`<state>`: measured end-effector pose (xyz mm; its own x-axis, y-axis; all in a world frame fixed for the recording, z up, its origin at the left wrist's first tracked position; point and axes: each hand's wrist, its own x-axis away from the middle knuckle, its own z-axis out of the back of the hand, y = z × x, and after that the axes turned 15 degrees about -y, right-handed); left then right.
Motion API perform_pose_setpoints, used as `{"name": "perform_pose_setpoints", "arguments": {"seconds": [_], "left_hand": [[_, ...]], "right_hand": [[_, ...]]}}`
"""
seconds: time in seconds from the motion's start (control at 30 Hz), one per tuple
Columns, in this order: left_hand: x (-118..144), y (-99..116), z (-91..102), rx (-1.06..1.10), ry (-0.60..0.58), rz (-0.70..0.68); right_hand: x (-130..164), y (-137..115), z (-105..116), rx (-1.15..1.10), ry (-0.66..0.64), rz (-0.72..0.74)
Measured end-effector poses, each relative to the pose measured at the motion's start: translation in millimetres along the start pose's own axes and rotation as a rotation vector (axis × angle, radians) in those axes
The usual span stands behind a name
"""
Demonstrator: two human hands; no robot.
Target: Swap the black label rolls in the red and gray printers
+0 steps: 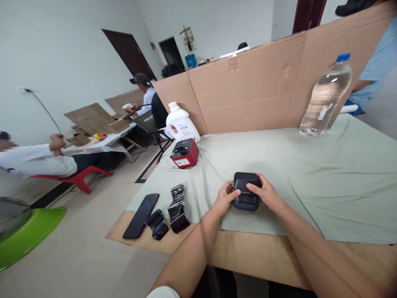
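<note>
A small black boxy device, which looks like a portable label printer, rests on the cloth near the table's front edge. My left hand grips its left side, thumb on top. Closed round the right side is my right hand, its thumb also pressing on the top face. A dark slot shows across the lower part of the device. To the left lie a crumpled black strip, a shorter black crumpled piece and a black smartphone.
A red and black box stands before a white jug. A clear bottle with a blue cap stands by the cardboard partition. Pale green cloth covers most of the wooden table. Other people sit beyond at left.
</note>
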<state>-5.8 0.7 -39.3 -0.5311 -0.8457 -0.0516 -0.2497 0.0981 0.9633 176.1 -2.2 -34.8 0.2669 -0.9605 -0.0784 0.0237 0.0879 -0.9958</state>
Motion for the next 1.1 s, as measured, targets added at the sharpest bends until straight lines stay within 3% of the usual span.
{"name": "perform_pose_setpoints", "arguments": {"seconds": [0.43, 0.77, 1.1], "left_hand": [[2.4, 0.2, 5.3, 0.057, -0.037, 0.017], [-1.2, 11.8, -5.2, 0.161, 0.131, 0.099], [0.4, 15.6, -4.9, 0.202, 0.114, 0.097]], "right_hand": [[2.6, -11.3, -8.6, 0.083, 0.036, 0.048], [-2.3, 3.9, -10.3, -0.035, -0.022, -0.026], [-3.1, 4.9, -13.0, 0.043, 0.012, -0.008]]}}
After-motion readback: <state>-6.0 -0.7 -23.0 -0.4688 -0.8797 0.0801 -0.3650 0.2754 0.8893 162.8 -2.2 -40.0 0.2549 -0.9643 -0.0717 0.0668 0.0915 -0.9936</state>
